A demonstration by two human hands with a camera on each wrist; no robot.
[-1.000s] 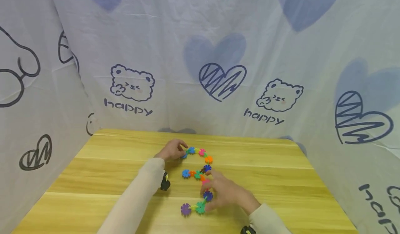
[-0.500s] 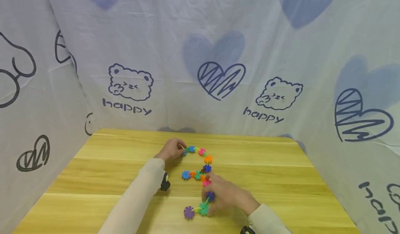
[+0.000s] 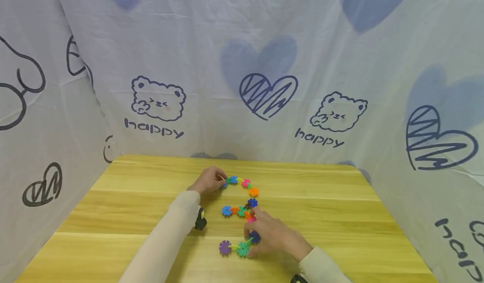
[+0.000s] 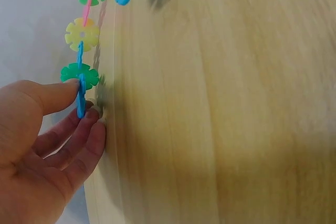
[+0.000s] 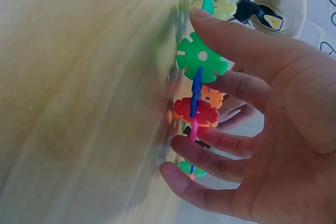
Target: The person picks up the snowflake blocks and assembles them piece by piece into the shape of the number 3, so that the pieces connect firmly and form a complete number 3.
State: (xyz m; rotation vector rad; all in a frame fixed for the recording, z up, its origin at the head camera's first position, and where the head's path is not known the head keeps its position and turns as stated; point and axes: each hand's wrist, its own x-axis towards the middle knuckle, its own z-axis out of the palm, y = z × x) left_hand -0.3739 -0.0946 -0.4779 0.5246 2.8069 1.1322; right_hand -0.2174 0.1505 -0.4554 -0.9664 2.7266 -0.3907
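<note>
A chain of slotted plastic snowflake discs lies on the wooden table in a shape like a 3, with a purple disc (image 3: 225,247) at its lower end and a light blue disc (image 3: 227,210) ending the middle arm. At the upper end my left hand (image 3: 207,181) pinches a blue disc (image 4: 81,100) between thumb and fingertips, beside a green disc (image 4: 80,76). My right hand (image 3: 277,234) curls round the lower bend. In the right wrist view its thumb lies by a teal disc (image 5: 208,4), with fingers around a green disc (image 5: 202,59) and a red disc (image 5: 196,111).
The light wooden table (image 3: 340,216) is enclosed by a white cloth (image 3: 211,64) printed with hearts and bears, at the back and both sides. A black wrist device (image 3: 201,219) sits at the left sleeve.
The lower bend of the chain shifts right and toward me, then back left and slightly away, with my right hand on it. My left hand stays at the upper end.
</note>
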